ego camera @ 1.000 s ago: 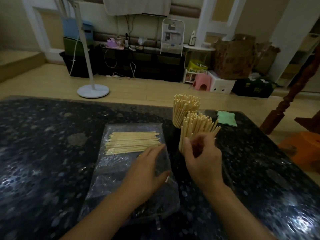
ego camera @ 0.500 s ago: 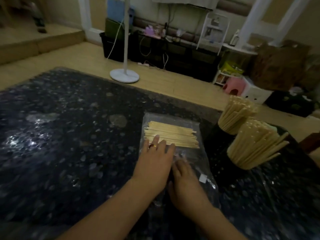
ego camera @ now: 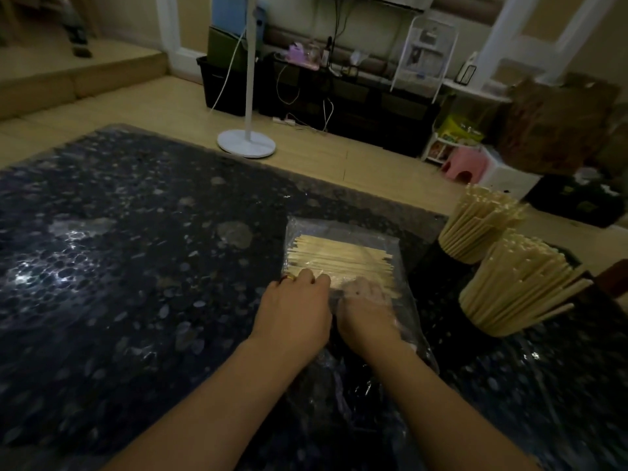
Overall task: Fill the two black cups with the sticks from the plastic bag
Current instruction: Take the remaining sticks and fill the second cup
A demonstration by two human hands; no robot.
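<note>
Bare forearms, no sleeves; a gold ring (ego camera: 291, 277) on the left hand (ego camera: 294, 314).

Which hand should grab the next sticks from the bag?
Probably the right hand: it is already inside the plastic bag, touching the sticks, and nearer the cups. The left hand rests on top of the bag.

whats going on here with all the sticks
A person is moving wooden sticks from a clear plastic bag into two black cups. Both cups, the far cup and the near cup, already stand packed with upright sticks at the right of the dark speckled table. A flat layer of sticks is left in the bag. The left hand rests on the bag by the sticks, and the right hand seems to reach inside it, seen through the plastic.
</note>
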